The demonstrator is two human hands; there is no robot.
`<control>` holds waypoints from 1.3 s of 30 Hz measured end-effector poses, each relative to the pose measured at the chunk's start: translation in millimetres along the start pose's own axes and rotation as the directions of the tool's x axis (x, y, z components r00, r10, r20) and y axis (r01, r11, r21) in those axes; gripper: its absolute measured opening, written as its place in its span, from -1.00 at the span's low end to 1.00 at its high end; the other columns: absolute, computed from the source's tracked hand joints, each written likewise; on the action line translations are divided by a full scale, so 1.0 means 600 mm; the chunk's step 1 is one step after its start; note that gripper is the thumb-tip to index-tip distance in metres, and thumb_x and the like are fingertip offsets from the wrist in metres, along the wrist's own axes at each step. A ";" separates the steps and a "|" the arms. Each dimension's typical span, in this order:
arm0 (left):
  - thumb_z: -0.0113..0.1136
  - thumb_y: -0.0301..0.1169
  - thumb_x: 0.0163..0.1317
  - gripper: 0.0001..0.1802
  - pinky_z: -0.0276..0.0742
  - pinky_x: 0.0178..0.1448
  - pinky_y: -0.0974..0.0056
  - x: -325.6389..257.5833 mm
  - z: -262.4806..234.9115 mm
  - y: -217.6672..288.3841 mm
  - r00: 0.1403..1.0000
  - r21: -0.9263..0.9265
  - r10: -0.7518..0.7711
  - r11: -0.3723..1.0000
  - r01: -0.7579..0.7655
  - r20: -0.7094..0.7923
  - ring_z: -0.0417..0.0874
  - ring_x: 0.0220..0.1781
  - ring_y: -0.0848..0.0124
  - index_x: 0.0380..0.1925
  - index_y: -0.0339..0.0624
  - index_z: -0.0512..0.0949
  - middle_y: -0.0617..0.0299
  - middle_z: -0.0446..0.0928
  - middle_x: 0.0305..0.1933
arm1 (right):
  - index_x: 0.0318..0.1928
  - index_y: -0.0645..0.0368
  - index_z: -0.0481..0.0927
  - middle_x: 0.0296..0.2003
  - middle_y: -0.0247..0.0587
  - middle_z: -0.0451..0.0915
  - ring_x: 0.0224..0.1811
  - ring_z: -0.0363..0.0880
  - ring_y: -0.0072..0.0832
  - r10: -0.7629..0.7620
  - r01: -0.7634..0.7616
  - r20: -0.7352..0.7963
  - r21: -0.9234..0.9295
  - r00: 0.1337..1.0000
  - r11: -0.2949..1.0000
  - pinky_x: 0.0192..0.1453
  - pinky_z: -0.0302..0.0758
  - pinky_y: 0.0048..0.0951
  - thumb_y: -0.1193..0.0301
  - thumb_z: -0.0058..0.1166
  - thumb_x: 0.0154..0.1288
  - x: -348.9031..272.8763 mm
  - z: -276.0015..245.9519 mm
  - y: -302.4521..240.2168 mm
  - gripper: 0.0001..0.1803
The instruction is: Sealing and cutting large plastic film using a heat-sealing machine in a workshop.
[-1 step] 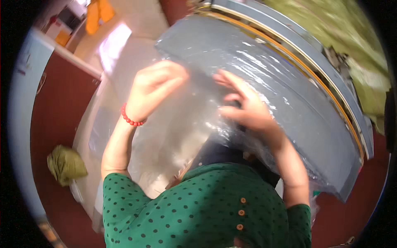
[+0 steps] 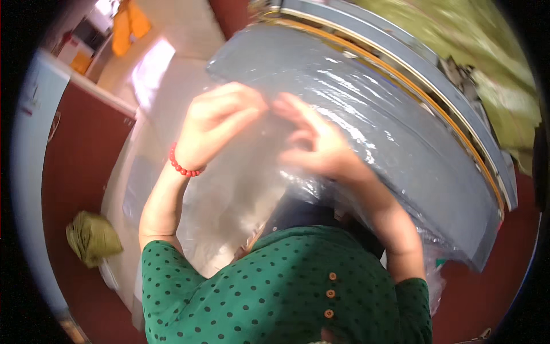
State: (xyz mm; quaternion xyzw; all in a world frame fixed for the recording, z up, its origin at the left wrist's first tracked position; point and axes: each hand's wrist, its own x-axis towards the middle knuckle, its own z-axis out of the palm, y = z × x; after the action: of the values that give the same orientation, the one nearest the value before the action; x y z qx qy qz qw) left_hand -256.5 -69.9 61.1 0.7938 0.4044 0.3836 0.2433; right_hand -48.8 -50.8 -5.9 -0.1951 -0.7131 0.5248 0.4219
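Plastic sheet [image 2: 240, 195] pinched in both your hands, held up over the grey table.

Nearest you, your green dotted top [image 2: 275, 286] fills the lower edge, and the clear sheet hangs crumpled in front of it. Your left hand [image 2: 220, 129], with a red bead bracelet [image 2: 180, 166] at the wrist, has its fingers curled narrow on the sheet's upper part. Your right hand [image 2: 315, 143] sits just beside it, fingertips closed on the same film; the two hands almost touch. Beyond them the sheet spreads glossy across the grey table [image 2: 401, 143], which has an orange strip along its far rim. Off to your left, a green bundle [image 2: 91, 238] lies on the red floor [image 2: 80, 160], well apart.
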 end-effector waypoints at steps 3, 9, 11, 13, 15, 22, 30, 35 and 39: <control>0.08 -0.59 0.02 -0.94 0.42 -0.25 0.36 0.055 0.019 0.030 0.976 0.078 0.217 0.973 -0.219 0.030 0.51 -0.33 0.35 -0.46 -0.35 0.47 0.12 0.49 -0.37 | 0.00 0.21 0.36 -0.27 -0.28 0.47 -0.36 0.43 -0.65 0.191 -0.194 0.032 0.133 0.981 0.972 -0.25 0.41 -0.58 0.42 0.25 -0.04 -0.006 0.026 -0.008 -0.45; -0.01 -0.44 0.21 -0.84 0.27 -0.24 0.58 0.128 -0.064 -0.092 0.827 0.073 0.050 0.997 -0.011 -0.560 0.35 -0.36 0.68 -0.43 -0.30 0.50 0.43 0.44 -0.41 | -0.43 0.16 0.55 -0.62 -0.25 0.49 -0.59 0.41 -0.59 0.317 -0.258 0.194 -0.278 0.928 0.925 -0.44 0.34 -0.55 0.27 0.16 0.01 -0.190 -0.077 -0.024 -0.78; 0.00 -0.39 0.22 -0.82 0.21 -0.33 0.58 0.130 -0.118 -0.150 0.737 0.106 0.045 0.994 0.036 -0.675 0.28 -0.42 0.70 -0.42 -0.28 0.50 0.47 0.38 -0.48 | -0.48 0.18 0.55 -0.67 -0.23 0.46 -0.63 0.38 -0.59 0.508 -0.448 0.081 -0.367 0.857 0.815 -0.49 0.31 -0.53 0.29 0.16 -0.01 -0.272 -0.137 -0.050 -0.79; 0.01 -0.38 0.21 -0.82 0.15 -0.41 0.58 0.143 -0.097 -0.151 0.734 0.076 0.001 0.995 0.070 -0.679 0.21 -0.47 0.69 -0.44 -0.27 0.48 0.49 0.30 -0.53 | -0.52 0.21 0.54 -0.70 -0.29 0.45 -0.62 0.37 -0.62 0.652 -0.706 -0.270 -0.275 0.708 0.652 -0.50 0.30 -0.54 0.39 0.12 -0.01 -0.368 -0.195 -0.098 -0.87; -0.01 -0.39 0.21 -0.82 0.12 -0.43 0.57 0.152 -0.033 -0.128 0.868 0.058 -0.080 0.991 0.124 -0.490 0.18 -0.49 0.69 -0.51 -0.25 0.43 0.49 0.26 -0.55 | -0.53 0.21 0.53 -0.68 -0.39 0.44 -0.59 0.36 -0.65 0.563 -0.811 -0.616 -0.237 0.551 0.535 -0.49 0.31 -0.57 0.46 0.10 -0.02 -0.476 -0.249 -0.149 -0.91; 0.37 -0.15 -0.19 -0.47 0.36 -0.41 0.36 0.122 0.201 0.027 0.546 -0.007 0.035 0.999 -0.053 0.837 0.47 -0.47 0.42 -0.24 -0.22 0.48 0.14 0.50 -0.33 | -0.40 0.18 0.50 -0.52 -0.47 0.46 -0.45 0.39 -0.71 -0.336 -0.806 -0.942 -0.205 0.008 0.555 -0.37 0.30 -0.70 0.53 0.06 0.00 -0.817 -0.394 -0.329 -0.91; 0.29 -0.38 -0.03 -0.74 0.21 -0.61 0.54 0.225 0.235 -0.033 0.895 -0.612 0.120 0.767 0.191 0.430 0.28 -0.71 0.69 -0.42 -0.22 0.41 0.41 0.36 -0.66 | -0.03 0.20 0.35 -0.24 -0.28 0.49 -0.32 0.48 -0.54 -0.499 0.018 -0.854 -0.506 -0.148 0.862 -0.29 0.43 -0.55 0.48 0.02 0.14 -0.832 -0.487 -0.366 -0.65; 0.07 -0.45 0.13 -0.96 0.08 -0.47 0.59 0.259 0.344 -0.129 0.885 -0.269 -0.151 0.918 0.290 0.440 0.21 -0.54 0.72 -0.44 -0.16 0.45 0.51 0.29 -0.58 | -0.28 0.17 0.46 -0.60 -0.25 0.48 -0.51 0.48 -0.44 -0.399 -0.867 -0.914 -0.140 -0.072 0.477 -0.40 0.41 -0.44 0.43 0.17 -0.09 -0.882 -0.598 -0.153 -0.71; 0.08 -0.46 0.11 -0.96 0.08 -0.46 0.59 0.241 0.332 -0.190 0.902 -0.281 -0.170 0.913 0.296 0.396 0.20 -0.54 0.72 -0.44 -0.16 0.45 0.51 0.29 -0.57 | -0.30 0.16 0.45 -0.59 -0.16 0.48 -0.48 0.50 -0.28 -0.437 -0.900 -0.899 -0.182 -0.011 0.397 -0.37 0.42 -0.35 0.42 0.21 -0.17 -0.826 -0.590 -0.130 -0.66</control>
State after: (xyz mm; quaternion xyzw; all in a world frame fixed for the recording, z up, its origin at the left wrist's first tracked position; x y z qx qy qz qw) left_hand -93.0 98.1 -75.4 0.7429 0.3745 0.2609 0.4896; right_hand 530.7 -230.4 -98.6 -0.8254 -0.2865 -0.1270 0.4696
